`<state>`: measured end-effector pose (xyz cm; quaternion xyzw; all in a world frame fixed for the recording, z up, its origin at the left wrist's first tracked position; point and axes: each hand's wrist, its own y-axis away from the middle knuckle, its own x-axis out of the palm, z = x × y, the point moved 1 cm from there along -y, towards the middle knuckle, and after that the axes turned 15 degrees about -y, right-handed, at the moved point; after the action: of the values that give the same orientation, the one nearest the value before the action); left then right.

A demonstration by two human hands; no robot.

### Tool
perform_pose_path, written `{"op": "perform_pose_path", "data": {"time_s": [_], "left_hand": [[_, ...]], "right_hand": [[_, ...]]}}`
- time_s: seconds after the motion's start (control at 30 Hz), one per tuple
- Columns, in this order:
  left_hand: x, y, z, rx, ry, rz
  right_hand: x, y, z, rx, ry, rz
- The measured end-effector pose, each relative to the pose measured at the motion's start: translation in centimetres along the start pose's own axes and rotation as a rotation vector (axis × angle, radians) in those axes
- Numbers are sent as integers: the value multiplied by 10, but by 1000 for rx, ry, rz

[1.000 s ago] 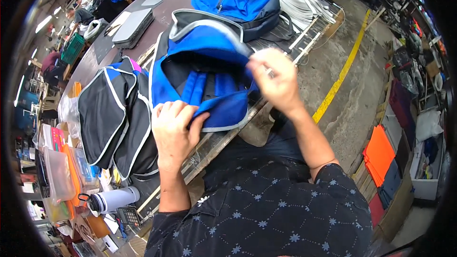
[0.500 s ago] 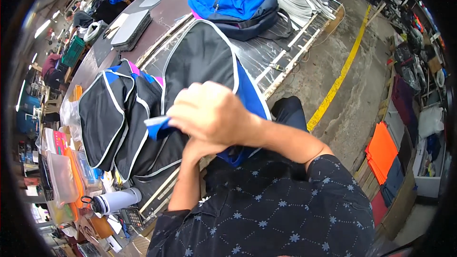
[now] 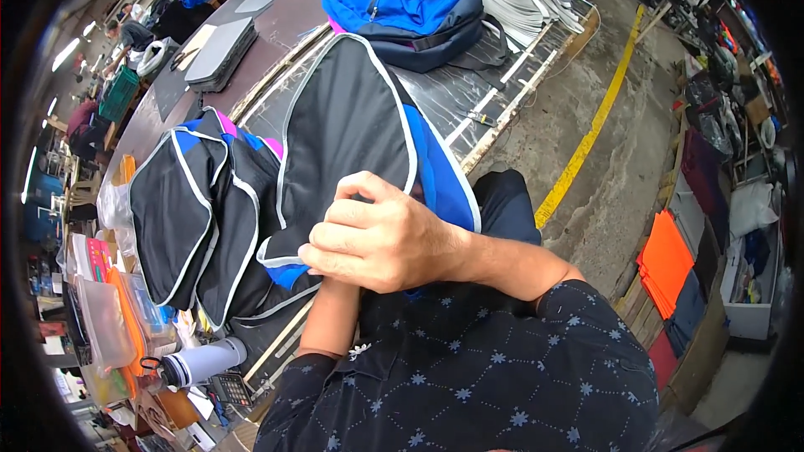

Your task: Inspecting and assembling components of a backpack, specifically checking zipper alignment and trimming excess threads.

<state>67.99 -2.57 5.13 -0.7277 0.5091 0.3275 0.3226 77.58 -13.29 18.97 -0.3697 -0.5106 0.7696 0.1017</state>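
Flipped since earlier: black bag panel [image 3: 347, 130] now faced up on table [image 3: 276, 25], blue lining hidden. Right hand [image 3: 381, 243] gripped its lower edge; left hand hidden beneath, grip unclear.

Bag panel [image 3: 347, 125] under the right hand [image 3: 381, 243] was black with white piping, blue lining along its 3 o'clock edge. Stack of bags [image 3: 197, 218] at its 9 o'clock: black, white piping, blue and pink at the top. Backpack [image 3: 402, 4] at 12 o'clock was blue over navy. Shirt [image 3: 477, 377] was black with small pale star dots. Floor line [image 3: 586, 130] yellow, sheets [image 3: 666, 259] at 3 o'clock orange.
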Motion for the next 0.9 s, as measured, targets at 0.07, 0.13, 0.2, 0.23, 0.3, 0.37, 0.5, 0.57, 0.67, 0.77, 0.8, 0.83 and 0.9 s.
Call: {"op": "perform_pose_path", "data": {"time_s": [0.07, 0.13, 0.2, 0.23, 0.3, 0.37, 0.5, 0.57, 0.67, 0.77, 0.8, 0.83, 0.9], "left_hand": [[-3, 23, 4, -4, -6, -7], [1, 22, 6, -6, -13, -15], [5, 19, 4, -7, -21, -21], [8, 17, 3, -8, -25, -23], [12, 9, 1, -7, -36, -32], [13, 1, 0, -14, -50, -50], [-13, -76, 27, -64, -91, -117], [-8, -64, 13, -42, -108, -139], [-7, -56, 14, -35, -133, -171], [-11, -48, 16, -48, -160, -210], [-17, -55, 19, -51, -169, -224], [-20, -50, 21, -53, -178, -239], [-18, -26, 24, -51, -193, -256]], "right_hand": [[4, 1, 4, -51, -23, 28], [11, 4, 16, -91, -66, 42], [20, 9, 30, -109, 16, 68], [20, 12, 32, -104, 28, 65], [11, 22, 24, -71, -27, 39], [-16, 31, 11, 14, -129, 21], [-69, 81, -51, 310, 48, -222], [-89, 132, -84, 760, 70, -458], [-98, 232, -143, 914, 422, -274], [-92, 257, -161, 868, 582, -12], [-92, 260, -169, 856, 579, -13], [-93, 262, -177, 915, 600, -33], [-90, 263, -191, 1024, 297, -441]]}}
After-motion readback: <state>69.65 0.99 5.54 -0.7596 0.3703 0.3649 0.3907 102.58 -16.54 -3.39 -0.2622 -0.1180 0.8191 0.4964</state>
